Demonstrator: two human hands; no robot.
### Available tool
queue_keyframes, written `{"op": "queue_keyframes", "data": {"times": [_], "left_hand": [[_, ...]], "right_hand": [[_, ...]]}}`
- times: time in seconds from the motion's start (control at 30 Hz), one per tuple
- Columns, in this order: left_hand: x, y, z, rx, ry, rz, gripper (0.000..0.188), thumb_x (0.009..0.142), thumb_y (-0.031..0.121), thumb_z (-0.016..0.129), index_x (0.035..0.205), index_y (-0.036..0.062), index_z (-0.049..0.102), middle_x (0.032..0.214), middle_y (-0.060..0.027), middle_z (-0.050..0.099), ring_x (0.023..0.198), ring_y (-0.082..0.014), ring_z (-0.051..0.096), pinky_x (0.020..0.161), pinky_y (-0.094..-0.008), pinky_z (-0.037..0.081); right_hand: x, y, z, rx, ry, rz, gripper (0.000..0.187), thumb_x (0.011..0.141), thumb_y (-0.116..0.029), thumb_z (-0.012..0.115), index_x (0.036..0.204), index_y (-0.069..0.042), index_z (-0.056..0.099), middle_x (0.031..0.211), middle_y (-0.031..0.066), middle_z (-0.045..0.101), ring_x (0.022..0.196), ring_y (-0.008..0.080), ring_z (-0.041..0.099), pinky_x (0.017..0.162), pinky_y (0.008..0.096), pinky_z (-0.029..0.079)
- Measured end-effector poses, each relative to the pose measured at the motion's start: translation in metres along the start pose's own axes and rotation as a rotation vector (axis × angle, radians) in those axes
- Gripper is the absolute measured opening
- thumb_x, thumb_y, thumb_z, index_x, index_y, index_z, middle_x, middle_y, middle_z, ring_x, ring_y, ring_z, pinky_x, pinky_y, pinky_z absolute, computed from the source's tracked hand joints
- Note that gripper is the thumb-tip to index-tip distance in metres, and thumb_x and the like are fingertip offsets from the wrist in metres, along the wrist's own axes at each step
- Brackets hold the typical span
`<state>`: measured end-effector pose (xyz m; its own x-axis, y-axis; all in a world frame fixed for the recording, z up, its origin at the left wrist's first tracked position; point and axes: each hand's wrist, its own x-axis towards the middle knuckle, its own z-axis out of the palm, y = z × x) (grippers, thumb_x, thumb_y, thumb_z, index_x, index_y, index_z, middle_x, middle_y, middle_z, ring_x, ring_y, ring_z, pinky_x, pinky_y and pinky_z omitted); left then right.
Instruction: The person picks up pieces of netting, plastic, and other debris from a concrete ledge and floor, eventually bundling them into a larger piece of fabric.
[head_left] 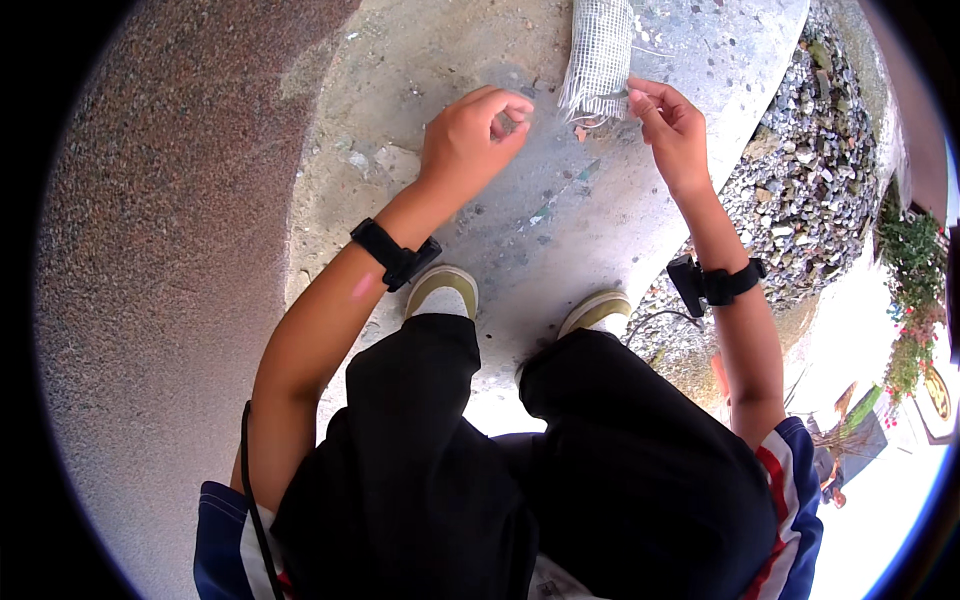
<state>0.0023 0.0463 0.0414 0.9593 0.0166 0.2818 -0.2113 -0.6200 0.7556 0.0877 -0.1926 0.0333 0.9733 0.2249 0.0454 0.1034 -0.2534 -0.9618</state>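
A strip of white woven mesh with a frayed near end lies on the concrete ahead of me. My right hand is at the right edge of that end, thumb and forefinger pinched on a thin dark strip that reaches across the mesh. Whether this strip is a blade or a loose strand cannot be made out. My left hand is held apart from the mesh, to its left, with its fingers curled in. Anything inside those fingers is hidden.
Both my shoes stand on the speckled concrete slab. Loose gravel borders it on the right, and a brown granular surface spreads to the left. Flowering plants show at the far right.
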Motion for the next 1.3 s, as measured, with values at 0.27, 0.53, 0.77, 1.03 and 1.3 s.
{"op": "queue_keyframes", "data": {"times": [0.27, 0.53, 0.77, 1.03, 1.3], "left_hand": [[-0.143, -0.043, -0.066, 0.257, -0.038, -0.100, 0.012, 0.076, 0.012, 0.072, 0.084, 0.0092, 0.064, 0.075, -0.0013, 0.059, 0.059, -0.0144, 0.057, 0.053, -0.0263, 0.046], [-0.133, -0.066, -0.119, 0.415, 0.162, -0.036, 0.025, 0.079, 0.015, 0.070, 0.101, 0.0068, 0.062, 0.097, -0.0071, 0.060, 0.088, -0.0247, 0.061, 0.075, -0.0350, 0.049], [-0.119, -0.073, -0.142, 0.247, -0.182, -0.270, 0.034, 0.073, 0.016, 0.074, 0.103, 0.0075, 0.060, 0.097, -0.0078, 0.058, 0.093, -0.0275, 0.058, 0.078, -0.0352, 0.048], [-0.127, -0.091, -0.124, 0.213, -0.243, 0.051, 0.027, 0.071, 0.009, 0.073, 0.097, 0.0064, 0.063, 0.097, -0.0068, 0.057, 0.090, -0.0266, 0.059, 0.076, -0.0349, 0.050], [-0.112, -0.099, -0.114, 0.441, -0.279, 0.444, 0.014, 0.076, 0.005, 0.065, 0.089, 0.0052, 0.060, 0.088, -0.0081, 0.057, 0.081, -0.0274, 0.059, 0.066, -0.0371, 0.049]], "right_hand": [[-0.028, -0.064, 0.044, -0.475, 0.038, -0.460, 0.021, 0.086, -0.012, 0.064, 0.107, -0.009, 0.060, 0.073, 0.0001, 0.059, 0.049, 0.0094, 0.047, 0.047, 0.0251, 0.039], [-0.058, -0.081, 0.135, -0.912, -0.769, -0.749, 0.030, 0.083, -0.022, 0.066, 0.106, -0.007, 0.054, 0.090, 0.0082, 0.060, 0.080, 0.0289, 0.065, 0.066, 0.0382, 0.053], [-0.052, -0.070, 0.207, -0.962, -0.814, -0.608, 0.040, 0.074, -0.029, 0.075, 0.101, -0.009, 0.053, 0.092, 0.0087, 0.061, 0.080, 0.0324, 0.064, 0.068, 0.0409, 0.051], [-0.051, -0.052, 0.205, -0.882, -0.738, -0.614, 0.043, 0.071, -0.028, 0.077, 0.103, -0.011, 0.053, 0.093, 0.0069, 0.061, 0.081, 0.0310, 0.064, 0.068, 0.0398, 0.050], [-0.048, -0.050, 0.198, -0.837, -0.710, -0.601, 0.042, 0.071, -0.028, 0.076, 0.102, -0.012, 0.054, 0.093, 0.0060, 0.060, 0.082, 0.0302, 0.063, 0.068, 0.0393, 0.050]]}}
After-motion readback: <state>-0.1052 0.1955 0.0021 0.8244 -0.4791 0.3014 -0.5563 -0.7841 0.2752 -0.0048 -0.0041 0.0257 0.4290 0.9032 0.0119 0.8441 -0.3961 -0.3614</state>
